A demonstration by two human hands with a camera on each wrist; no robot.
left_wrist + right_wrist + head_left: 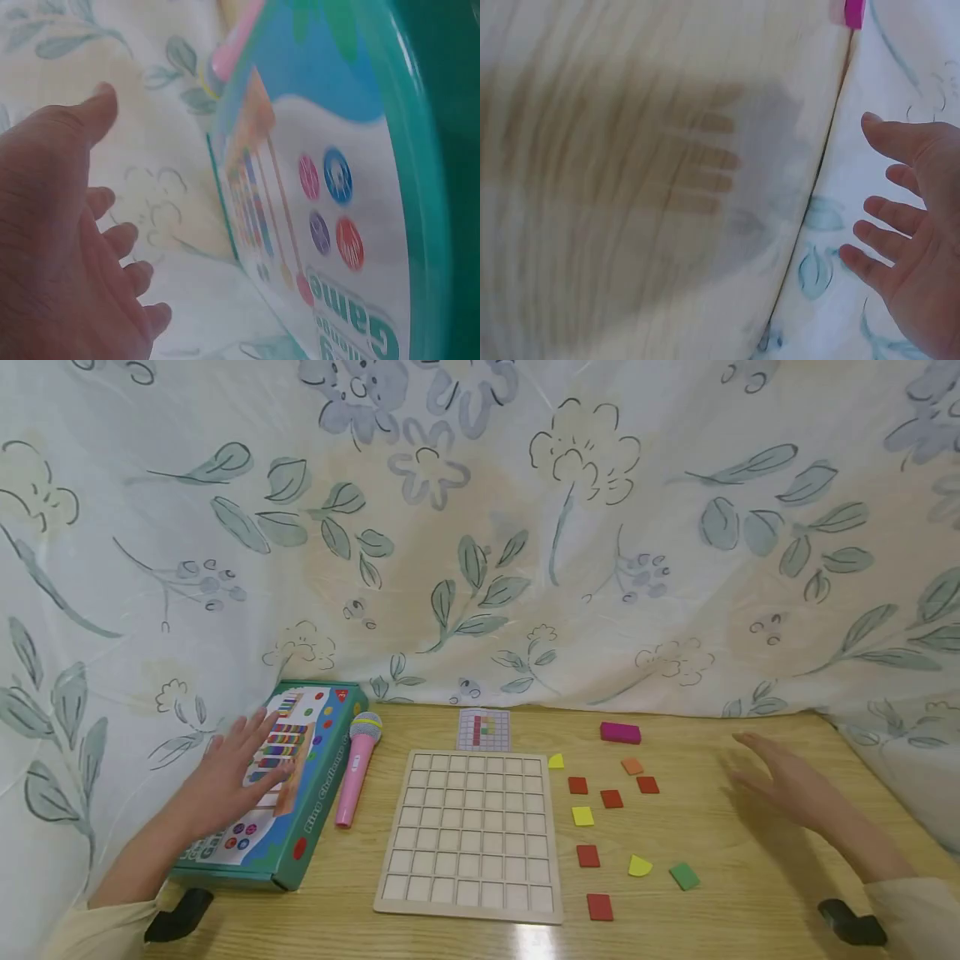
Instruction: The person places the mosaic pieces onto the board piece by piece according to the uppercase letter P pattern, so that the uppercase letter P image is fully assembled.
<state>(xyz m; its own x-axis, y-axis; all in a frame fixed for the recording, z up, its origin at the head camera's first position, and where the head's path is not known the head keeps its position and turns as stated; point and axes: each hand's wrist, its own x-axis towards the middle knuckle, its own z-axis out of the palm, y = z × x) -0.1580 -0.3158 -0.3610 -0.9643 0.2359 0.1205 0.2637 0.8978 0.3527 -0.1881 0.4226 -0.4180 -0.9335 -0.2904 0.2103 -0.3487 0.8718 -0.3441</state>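
My left hand (228,777) hovers over a green game box (296,827), its fingers spread and holding nothing. In the left wrist view the box's printed lid (330,247) lies beside that hand, a gap between them. On the right, my right hand (795,781) is held above the bare wood, fingers extended, casting a shadow on the table. A wooden grid board (468,835) lies between the hands, its cells unfilled. Right of it are scattered red tiles (588,856), a green tile (684,876), an orange tile (632,766) and yellow pieces (640,866), some with a rounded edge.
A pink toy microphone (356,777) lies between box and board. Behind the board is a pattern card (483,730) with coloured squares. A magenta block (620,732) sits near the table's back edge. A floral curtain (480,568) hangs behind the table (720,910).
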